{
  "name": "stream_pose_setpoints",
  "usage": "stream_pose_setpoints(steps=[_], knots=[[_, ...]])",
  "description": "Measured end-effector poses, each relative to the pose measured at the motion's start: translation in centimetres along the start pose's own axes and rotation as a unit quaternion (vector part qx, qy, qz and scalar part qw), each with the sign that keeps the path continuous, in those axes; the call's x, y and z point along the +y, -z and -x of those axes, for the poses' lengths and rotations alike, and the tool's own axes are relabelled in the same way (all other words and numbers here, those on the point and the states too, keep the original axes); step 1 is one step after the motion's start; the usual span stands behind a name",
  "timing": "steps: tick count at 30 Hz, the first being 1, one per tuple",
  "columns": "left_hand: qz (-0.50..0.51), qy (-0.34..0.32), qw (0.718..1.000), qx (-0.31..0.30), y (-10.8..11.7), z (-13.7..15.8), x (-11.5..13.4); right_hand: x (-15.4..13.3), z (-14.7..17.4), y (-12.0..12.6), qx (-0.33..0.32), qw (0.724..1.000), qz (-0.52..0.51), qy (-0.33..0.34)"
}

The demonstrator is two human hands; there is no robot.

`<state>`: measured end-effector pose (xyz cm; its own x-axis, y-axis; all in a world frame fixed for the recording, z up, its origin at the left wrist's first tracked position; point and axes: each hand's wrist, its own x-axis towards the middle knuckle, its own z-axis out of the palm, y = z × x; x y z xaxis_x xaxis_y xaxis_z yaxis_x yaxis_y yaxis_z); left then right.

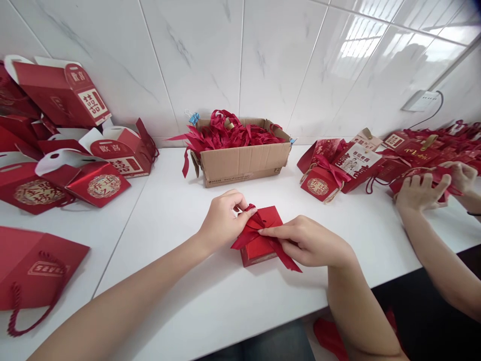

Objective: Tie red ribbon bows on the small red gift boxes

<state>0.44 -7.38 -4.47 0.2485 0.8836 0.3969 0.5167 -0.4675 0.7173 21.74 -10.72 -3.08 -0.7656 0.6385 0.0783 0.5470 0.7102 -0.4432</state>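
Note:
A small red gift box (259, 249) sits on the white table in front of me, with a dark red ribbon (287, 258) crossed over its top. My left hand (226, 219) pinches a loop of that ribbon between thumb and fingertips at the box's upper left. From the right, my right hand (313, 240) reaches over with its index finger stretched onto the middle of the ribbon. Its other fingers are curled around the ribbon at the box's right side, and its thumb is hidden. One ribbon tail hangs off to the lower right, another to the left.
Behind the box stands a cardboard box (240, 165) full of red ribbons. Red gift boxes (99, 185) pile up on the left, near a red bag (41, 268) with a rope handle. More boxes (319, 183) stand at right, beside a co-worker's hands (423, 190).

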Motion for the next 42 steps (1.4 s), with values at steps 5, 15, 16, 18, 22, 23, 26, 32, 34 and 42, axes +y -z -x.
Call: stream_pose_setpoints(steps=[5,15,16,18,22,23,26,32,34,42], knots=[[0.04,0.04,0.997,-0.053,0.4,-0.2,-0.1,0.7,0.2,-0.5,0.065,0.995,-0.075,0.015],[0.059,0.005,0.997,-0.049,2.0,-0.2,0.9,1.8,0.8,-0.3,0.161,0.973,-0.162,-0.003],[0.051,-0.008,0.998,-0.043,2.1,-0.1,1.2,1.9,0.8,-0.4,0.18,0.97,-0.163,-0.001],[0.028,-0.032,0.998,-0.046,2.2,0.1,1.6,2.1,0.6,-0.5,0.23,0.96,-0.159,-0.007],[-0.031,-0.078,0.99,-0.116,1.7,0.8,1.9,2.4,0.5,-0.3,0.312,0.934,-0.164,-0.049],[-0.04,-0.085,0.987,-0.131,1.5,1.0,1.9,2.5,0.6,-0.1,0.31,0.933,-0.175,-0.05],[-0.045,-0.089,0.984,-0.145,0.7,1.2,1.5,2.7,1.1,0.8,0.212,0.956,-0.2,-0.034],[-0.024,-0.069,0.992,-0.103,-0.4,1.3,1.0,2.7,1.3,1.2,0.095,0.982,-0.157,-0.045],[-0.017,-0.06,0.993,-0.103,-0.5,1.3,0.9,2.7,1.1,1.0,0.127,0.98,-0.147,-0.037],[-0.006,-0.006,0.987,-0.162,-0.4,0.9,0.8,3.2,1.0,0.7,0.177,0.978,-0.107,0.007]])
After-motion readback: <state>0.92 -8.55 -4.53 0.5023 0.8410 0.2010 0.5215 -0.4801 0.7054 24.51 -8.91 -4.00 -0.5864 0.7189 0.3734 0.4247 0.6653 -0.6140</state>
